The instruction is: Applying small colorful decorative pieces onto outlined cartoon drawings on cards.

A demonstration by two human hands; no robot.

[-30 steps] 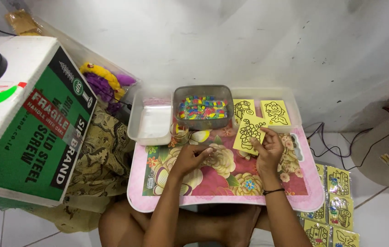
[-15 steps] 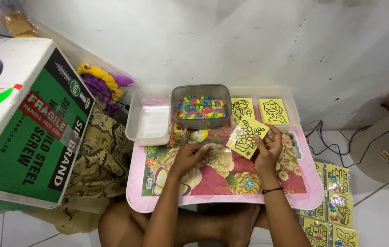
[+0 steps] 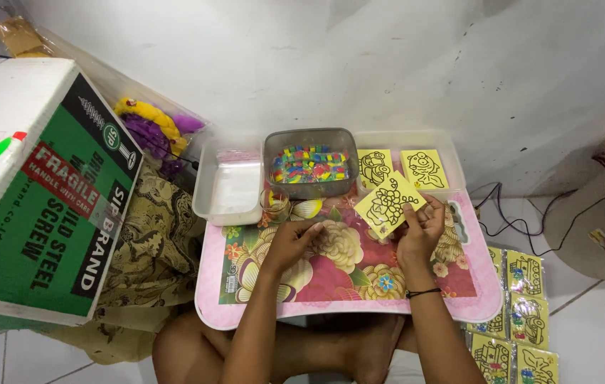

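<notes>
- Yellow card (image 3: pixel 388 205): square, bright yellow, printed with a black line drawing that looks like a cluster of flowers; turned diamond-wise, one corner up, one corner down.
- Held up just above the pink floral tray (image 3: pixel 245 299), in front of the grey container (image 3: pixel 309 186) and two more yellow cards (image 3: pixel 400 168) lying flat in a clear tray behind.
- Right hand (image 3: pixel 420 231): closed in a light pinch on the card's right-hand corner, thumb on the printed face, other fingers curled behind and mostly hidden by the card and the palm.
- Bulk of the card reaching out to the left of and above those fingertips, clear of the palm; lower corner close to the tray surface, contact not possible to judge.
- Left hand (image 3: pixel 289 242): resting palm down on the tray, fingers loosely bent, forefinger stretched toward the middle of the floral print; nothing seen in its grasp, well apart from the card.
- Grey container filled with small multicoloured pieces, just behind the card's upper corner.
- Clear empty-looking box (image 3: pixel 227 190) to the left of the container.
- Further yellow cards in clear sleeves (image 3: pixel 523 313) on the floor to the right of the tray.
- Green and white cardboard box (image 3: pixel 39 199) at far left.
</notes>
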